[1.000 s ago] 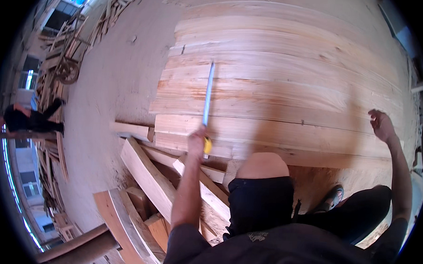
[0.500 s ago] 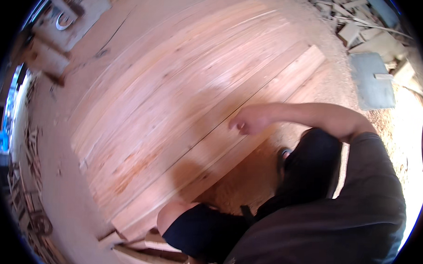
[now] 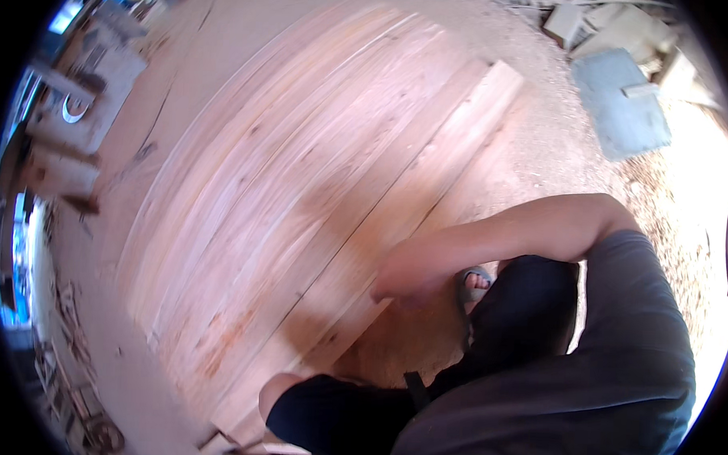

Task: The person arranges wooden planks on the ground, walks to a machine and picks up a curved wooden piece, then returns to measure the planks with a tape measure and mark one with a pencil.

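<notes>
Several long reddish-brown wooden planks [image 3: 277, 184] lie side by side in a wide panel in front of me. Dark gaps run between the nearest boards, and the boards' far ends are staggered. My right hand [image 3: 402, 281] hangs low by the near edge of the closest plank [image 3: 353, 315], wrist bent. Its fingers are blurred and partly hidden, so whether they touch or hold anything cannot be made out. My left hand is out of sight. My bent knee [image 3: 274, 393] is beside the lower left end of the planks.
Sawdust covers the floor around the panel. A grey-blue sheet [image 3: 621, 104] with a small wood piece on it lies at the far right, beside a heap of offcuts [image 3: 619, 32]. Machinery [image 3: 79, 121] stands at the far left. My sandaled foot [image 3: 476, 281] is close to the planks.
My right hand has come down and nearer to me, from above the closest planks to their near edge. The view has turned slightly, shifting the planks in the picture.
</notes>
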`<state>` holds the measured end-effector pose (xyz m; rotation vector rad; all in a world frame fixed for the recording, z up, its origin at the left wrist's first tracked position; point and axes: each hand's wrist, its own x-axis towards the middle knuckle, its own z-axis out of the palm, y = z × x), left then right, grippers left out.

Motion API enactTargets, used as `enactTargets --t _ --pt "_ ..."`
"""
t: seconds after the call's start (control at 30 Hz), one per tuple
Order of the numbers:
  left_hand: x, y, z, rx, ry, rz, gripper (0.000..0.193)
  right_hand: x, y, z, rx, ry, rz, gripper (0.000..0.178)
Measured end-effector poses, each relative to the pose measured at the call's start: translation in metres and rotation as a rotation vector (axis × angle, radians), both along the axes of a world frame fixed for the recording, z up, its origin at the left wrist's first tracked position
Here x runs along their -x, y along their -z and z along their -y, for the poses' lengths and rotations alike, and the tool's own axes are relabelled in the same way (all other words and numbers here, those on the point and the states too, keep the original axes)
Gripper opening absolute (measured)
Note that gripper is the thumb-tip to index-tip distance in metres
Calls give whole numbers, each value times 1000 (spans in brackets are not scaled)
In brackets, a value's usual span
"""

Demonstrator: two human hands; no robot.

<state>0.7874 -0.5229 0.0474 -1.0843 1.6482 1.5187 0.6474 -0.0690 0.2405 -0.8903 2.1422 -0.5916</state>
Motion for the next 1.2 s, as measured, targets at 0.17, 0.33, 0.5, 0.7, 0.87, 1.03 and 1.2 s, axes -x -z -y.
enactTargets --t 0.17,0.33,0.5,0.7,0.87,1.03,1.2 --pt "4 -41 57 52 -250 -154 30 0 1 6 9 -54 40 33" --pt "130 -170 -21 182 -351 -691 28 -5 -1 6 2 -32 31 37" --pt "173 -289 -141 86 451 -1090 19 6 -20 28 -89 -35 71 37" --pt "166 -280 -246 283 988 -1591 22 -6 -22 20 96 61 -60 26" --pt "155 -234 -237 264 1000 -1425 23 0 -1 15 -117 49 118 16" --pt "157 -228 -253 232 976 -1506 15 8 -19 3 278 478 446 27" --pt "156 -205 -269 93 867 -1716 12 11 -24 6 779 707 782 45"
